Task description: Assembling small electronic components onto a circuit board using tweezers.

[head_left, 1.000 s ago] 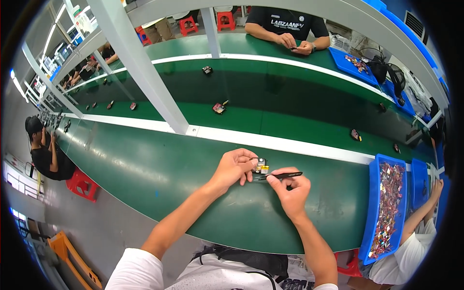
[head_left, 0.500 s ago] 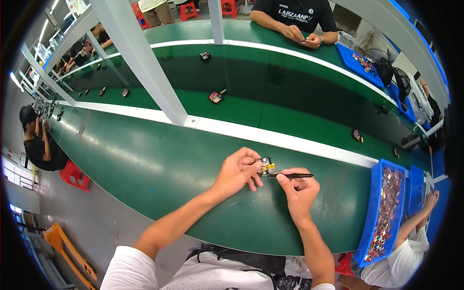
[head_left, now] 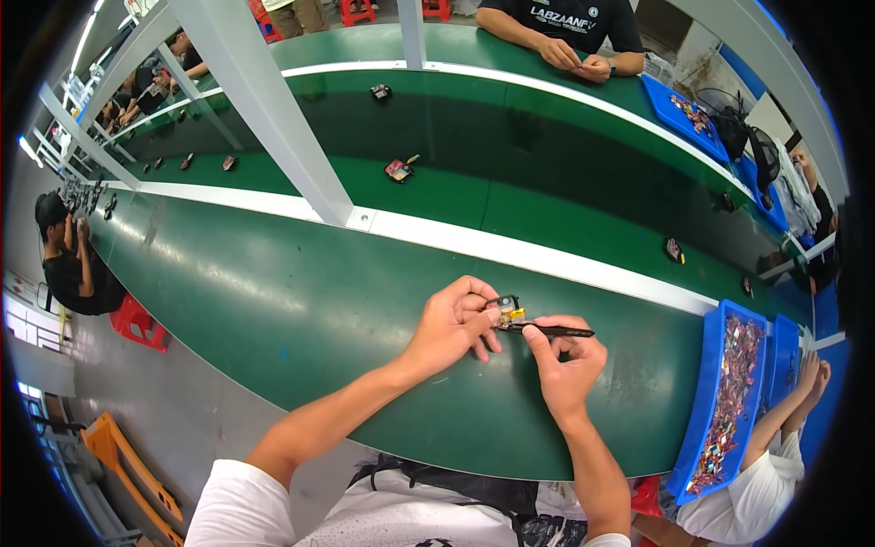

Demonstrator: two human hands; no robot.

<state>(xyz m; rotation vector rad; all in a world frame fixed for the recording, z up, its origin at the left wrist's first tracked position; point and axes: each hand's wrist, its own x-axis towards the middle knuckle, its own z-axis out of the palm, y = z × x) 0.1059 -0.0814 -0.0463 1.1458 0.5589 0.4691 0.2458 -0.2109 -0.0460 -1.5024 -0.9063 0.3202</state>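
Note:
Above the green tabletop [head_left: 301, 301], my left hand [head_left: 456, 319] pinches a small electronic assembly [head_left: 507, 304] between thumb and fingers. The assembly has a black frame and a yellow piece on its lower right side. A pair of black tweezers [head_left: 570, 332] lies in the grip of my right hand [head_left: 565, 360], thumb and fingers closed round it. The tweezers' tip points left and reaches the assembly near the yellow piece. Whether the tip grips anything is too small to tell.
At my right stands a blue bin [head_left: 706, 401] of small coloured parts. Beyond a white rail [head_left: 456, 248] a dark green conveyor belt [head_left: 538, 196] carries several similar assemblies [head_left: 399, 170]. A white post [head_left: 273, 109] rises from the rail. A co-worker [head_left: 583, 36] sits across; others sit left and right.
The assemblies on the belt have shifted slightly left. The assembly in my left hand is tilted a little differently, and the tweezers have moved slightly right. Both hands keep their holds.

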